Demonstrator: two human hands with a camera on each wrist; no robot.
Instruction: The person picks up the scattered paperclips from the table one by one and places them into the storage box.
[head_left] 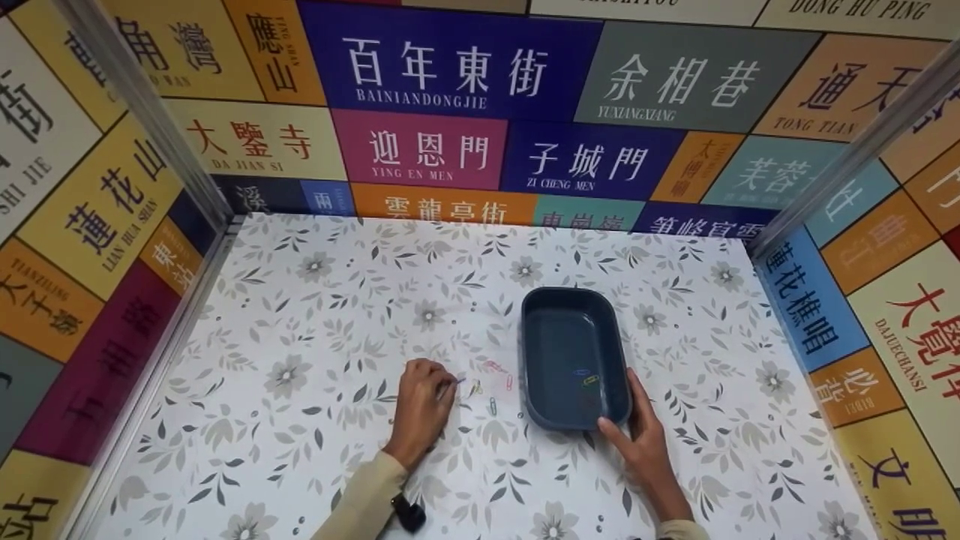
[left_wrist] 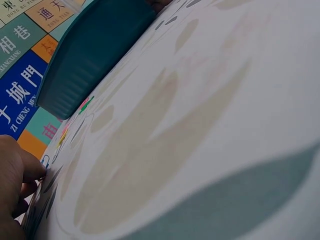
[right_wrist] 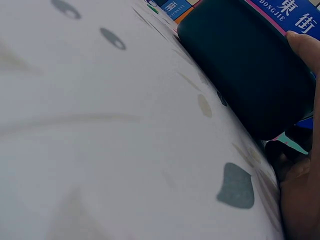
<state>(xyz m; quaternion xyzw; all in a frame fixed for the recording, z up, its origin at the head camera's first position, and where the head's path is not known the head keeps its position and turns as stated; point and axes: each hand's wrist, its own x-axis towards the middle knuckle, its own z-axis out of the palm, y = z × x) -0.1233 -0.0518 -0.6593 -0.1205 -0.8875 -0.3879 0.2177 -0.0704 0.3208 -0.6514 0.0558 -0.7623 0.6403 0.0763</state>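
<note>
In the head view my left hand [head_left: 424,405] is low over the table, left of several loose paper clips. A blue paper clip [left_wrist: 45,161] shows at its pinched fingertips in the left wrist view. Beside that hand lie a yellow paper clip [head_left: 476,388], a green paper clip [head_left: 493,406], a red paper clip [head_left: 509,382] and some pink ones [head_left: 494,367]. My right hand [head_left: 641,439] grips the near right corner of a dark blue tray [head_left: 534,352], thumb on the rim. Inside the tray are a blue paper clip [head_left: 580,373] and a yellow-green one [head_left: 591,380].
A white tabletop [head_left: 337,450] with a leaf and flower print lies under everything. Panels with coloured street-name blocks [head_left: 450,67] rise at the back and both sides. Metal posts [head_left: 161,112] stand at the back corners.
</note>
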